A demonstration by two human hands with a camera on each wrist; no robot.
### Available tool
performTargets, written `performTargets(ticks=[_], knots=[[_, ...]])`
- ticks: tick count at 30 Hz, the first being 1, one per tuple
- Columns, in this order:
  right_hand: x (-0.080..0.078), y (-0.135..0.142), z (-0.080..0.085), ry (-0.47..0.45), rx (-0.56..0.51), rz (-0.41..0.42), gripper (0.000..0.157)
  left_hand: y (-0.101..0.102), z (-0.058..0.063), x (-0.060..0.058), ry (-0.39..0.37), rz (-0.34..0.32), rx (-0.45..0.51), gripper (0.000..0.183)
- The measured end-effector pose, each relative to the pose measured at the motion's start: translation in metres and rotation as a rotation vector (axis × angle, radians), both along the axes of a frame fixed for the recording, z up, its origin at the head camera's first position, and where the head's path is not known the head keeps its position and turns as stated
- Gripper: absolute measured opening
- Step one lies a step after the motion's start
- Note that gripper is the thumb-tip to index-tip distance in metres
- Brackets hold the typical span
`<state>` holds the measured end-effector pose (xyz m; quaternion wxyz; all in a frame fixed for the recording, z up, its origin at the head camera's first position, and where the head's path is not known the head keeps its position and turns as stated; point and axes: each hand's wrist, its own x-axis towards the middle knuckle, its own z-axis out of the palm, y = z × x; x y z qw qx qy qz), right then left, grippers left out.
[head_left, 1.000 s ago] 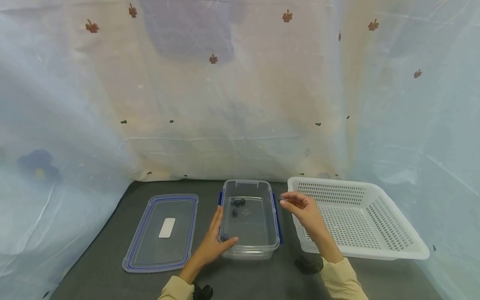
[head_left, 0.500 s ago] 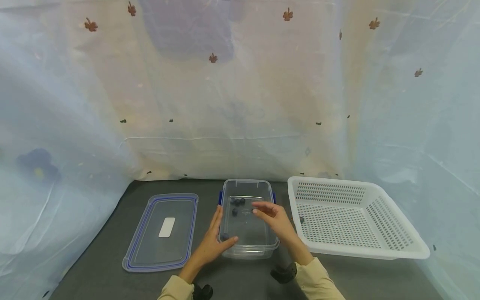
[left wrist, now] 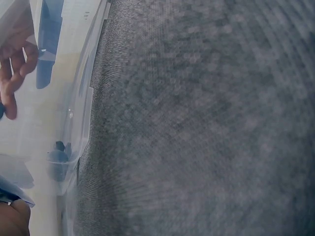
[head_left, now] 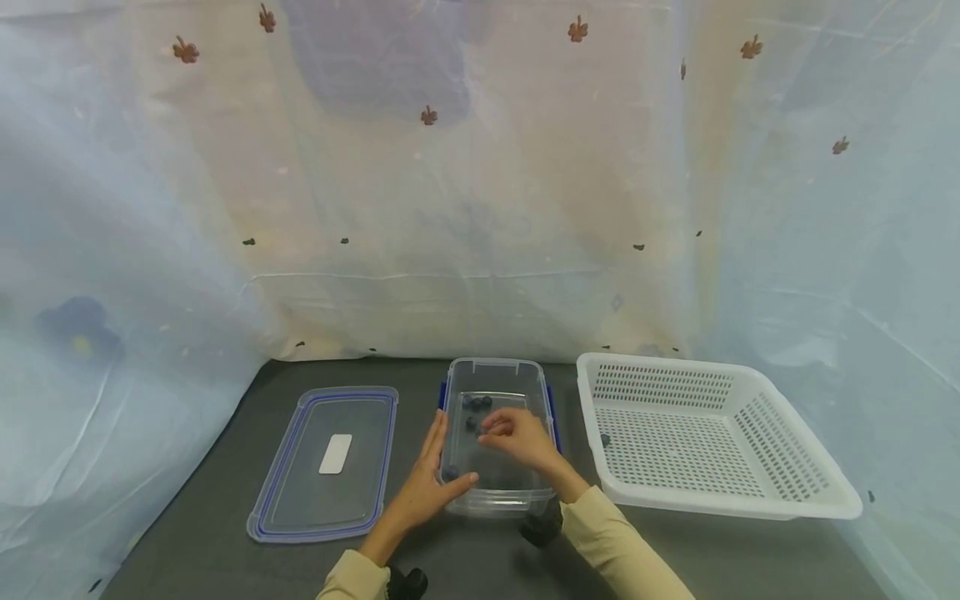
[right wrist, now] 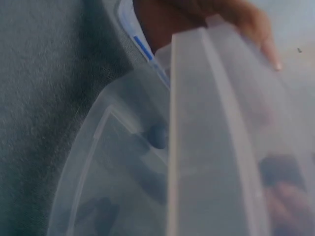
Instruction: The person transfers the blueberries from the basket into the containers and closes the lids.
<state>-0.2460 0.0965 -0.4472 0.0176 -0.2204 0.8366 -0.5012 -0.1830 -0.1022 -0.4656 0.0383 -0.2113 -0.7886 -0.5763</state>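
In the head view, a clear plastic box [head_left: 495, 492] with blue side clips stands in the middle. Several blueberries [head_left: 477, 403] lie inside toward its back left, and another blueberry [head_left: 450, 472] sits near the front left corner. My left hand [head_left: 423, 492] rests along the box's left side, fingers straight, thumb spread across the front corner. Over the box interior, my right hand [head_left: 521, 437] pinches a blueberry [left wrist: 1, 110] between thumb and fingertips, seen through the clear wall in the left wrist view. The right wrist view shows a blueberry [right wrist: 157, 136] through the plastic.
At right, a white perforated basket [head_left: 731, 504] holds a blueberry [head_left: 604, 439] near its left wall. The box's blue-edged lid [head_left: 326, 500], with a white label [head_left: 335, 454], lies flat at left on the dark grey table [head_left: 465, 567]. A pale curtain [head_left: 480, 200] hangs behind.
My right hand has moved left from the basket's edge to over the box, carrying the blueberry. The blueberry in the basket now shows, no longer behind that hand. My left hand has stayed put.
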Motion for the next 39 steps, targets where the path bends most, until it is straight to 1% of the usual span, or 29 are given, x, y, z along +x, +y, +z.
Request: performTargets(ticks=[5,9,13,18,22,34,36,39], knots=[[-0.007,-0.006,-0.003,-0.016,0.045,0.015,0.02,0.0,-0.001,0.0,0.0,0.006,0.004,0.096],[-0.013,-0.011,-0.011,-0.003,0.145,0.009,0.019,0.0,-0.001,0.001,-0.002,0.003,-0.001,0.097],[-0.013,-0.012,-0.013,-0.037,0.253,-0.013,0.017,0.0,-0.001,0.001,-0.005,0.0,-0.001,0.096],[-0.011,-0.012,-0.013,-0.086,0.328,-0.034,0.018,0.0,-0.001,0.001,-0.001,0.009,0.002,0.096],[-0.009,-0.012,-0.014,-0.106,0.347,-0.043,0.018,0.0,-0.001,0.001,0.005,0.009,-0.003,0.096],[-0.009,-0.011,-0.016,-0.095,0.327,-0.028,0.019,0.0,-0.001,0.0,-0.003,0.001,-0.007,0.095],[-0.01,-0.011,-0.016,-0.082,0.322,-0.029,0.018,0.0,-0.002,-0.001,-0.004,0.002,0.001,0.095],[-0.011,-0.011,-0.016,-0.075,0.302,-0.032,0.017,0.0,-0.013,-0.006,0.001,0.013,0.007,0.096]])
